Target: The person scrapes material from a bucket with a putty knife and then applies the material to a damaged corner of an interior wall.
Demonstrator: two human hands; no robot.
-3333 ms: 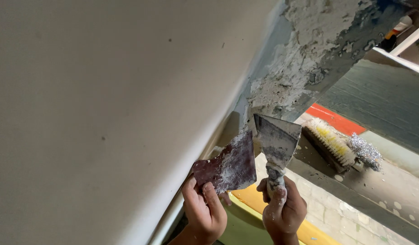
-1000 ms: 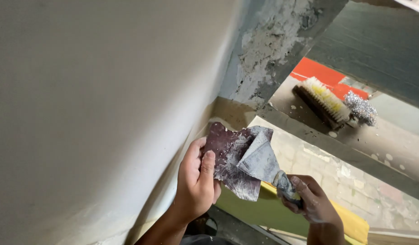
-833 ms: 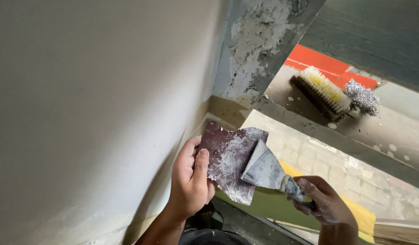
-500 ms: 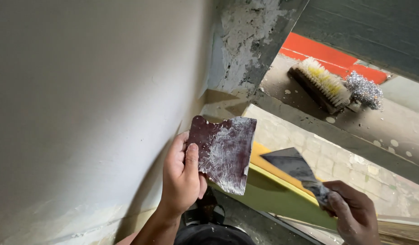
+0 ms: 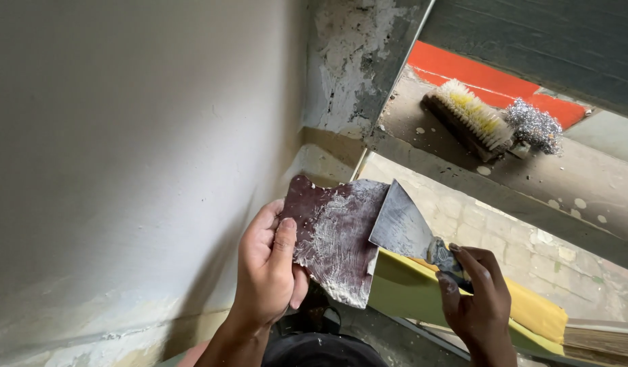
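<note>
While the left hand (image 5: 266, 272) grips a putty-smeared board (image 5: 334, 238), the right hand (image 5: 478, 309), at four o'clock, grasps a putty knife (image 5: 407, 231) touching its edge, apparently loading filler.

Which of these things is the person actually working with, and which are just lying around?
In use:
- left hand gripping a dark red board smeared with white filler
- right hand holding a putty knife, its blade against the board's edge

Lying about:
- scrub brush on the ledge
- steel wool beside it
</note>
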